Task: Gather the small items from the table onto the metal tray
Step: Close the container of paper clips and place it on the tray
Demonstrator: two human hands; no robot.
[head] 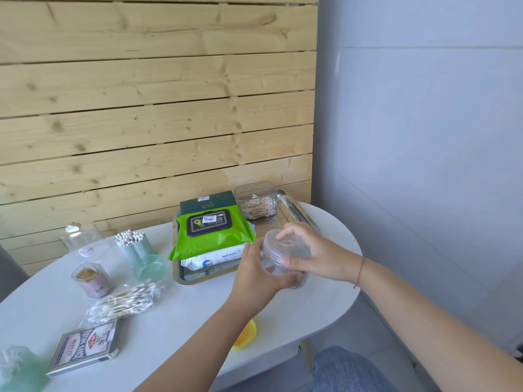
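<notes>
Right hand (319, 256) fingers and thumb pinch the rim of the lid (283, 244) of a clear jar (278, 264). Left hand (254, 275) fingers curl round the jar's body below. The jar is held clear of the table (175, 321), its long axis near upright, lid end up and tipped toward the viewer. Just beyond the fingers lies the metal tray (294, 210), which carries a green wipes pack (215, 236) over a white pack (220, 257) marked "BABY WIPES", and a clear swab box (256, 200). Well left of the fingers lies a card deck (85, 346).

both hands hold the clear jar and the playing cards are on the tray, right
No: in the head view the playing cards lie on the table, off the metal tray. The left hand and right hand do hold the clear jar.
</notes>
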